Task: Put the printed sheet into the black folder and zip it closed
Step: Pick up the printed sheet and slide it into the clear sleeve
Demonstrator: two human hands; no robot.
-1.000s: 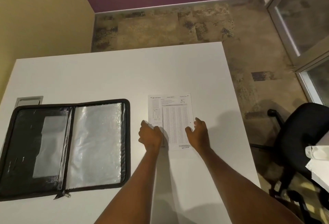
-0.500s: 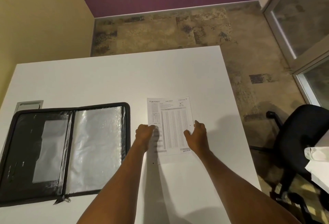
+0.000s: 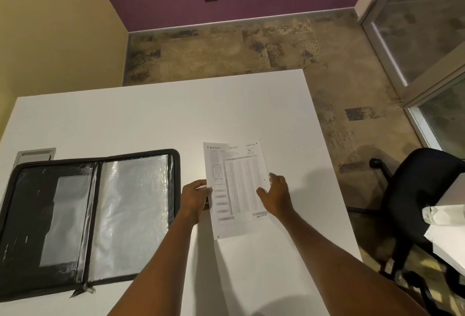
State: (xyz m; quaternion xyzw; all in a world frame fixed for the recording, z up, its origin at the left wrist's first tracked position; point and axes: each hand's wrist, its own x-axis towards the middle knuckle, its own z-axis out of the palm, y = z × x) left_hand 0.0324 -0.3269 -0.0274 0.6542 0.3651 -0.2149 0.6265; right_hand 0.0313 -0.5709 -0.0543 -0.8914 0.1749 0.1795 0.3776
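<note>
The printed sheet [image 3: 236, 185], white with a dense table of small print, is held just above the white table [image 3: 141, 119], its near edge casting a shadow. My left hand [image 3: 195, 196] grips its left edge, fingers curled around the paper. My right hand [image 3: 275, 196] holds its right edge, thumb lying on top of the page. The black folder [image 3: 90, 217] lies open flat to the left, with clear plastic sleeves inside. Its zipper pull [image 3: 85, 290] rests at the near edge by the spine.
A grey cable hatch [image 3: 35, 153] is set into the table behind the folder. A black office chair [image 3: 417, 205] stands right of the table. Another white surface with a clear plastic item [image 3: 442, 215] juts in at the far right.
Both hands have taken the sheet by its side edges and raised it slightly off the table. The left hand shifted from on top of the page to its left edge. The folder stays still.
</note>
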